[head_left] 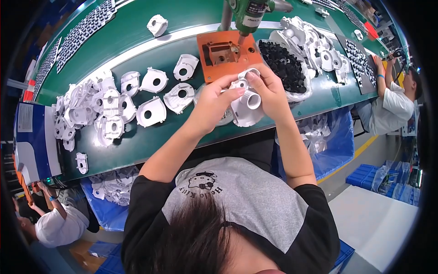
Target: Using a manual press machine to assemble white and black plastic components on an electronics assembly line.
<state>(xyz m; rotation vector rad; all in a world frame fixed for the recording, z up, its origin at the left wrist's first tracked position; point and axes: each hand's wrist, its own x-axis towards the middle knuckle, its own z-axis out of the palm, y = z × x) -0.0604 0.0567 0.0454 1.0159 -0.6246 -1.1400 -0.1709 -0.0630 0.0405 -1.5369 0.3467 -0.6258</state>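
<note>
Between both hands I hold a white plastic housing (247,114) with a short round tube on it, just above the near edge of the green bench. My left hand (213,104) grips its left side, thumb across the top. My right hand (270,91) closes on the upper right part, its thumb pressing near a ring-shaped end. Just beyond my hands lies an orange fixture block (207,68) with a shaped recess, under the tip of a green drill-like machine (248,18). A bowl partly hidden behind my left hand holds small pieces I cannot make out.
White housings with round holes (151,112) lie left of the fixture, beside a larger heap (82,107). Right of it are a bag of black parts (283,66) and another white heap (315,43). Blue-lined bins (335,146) stand below the bench. Co-workers (390,93) sit at either side.
</note>
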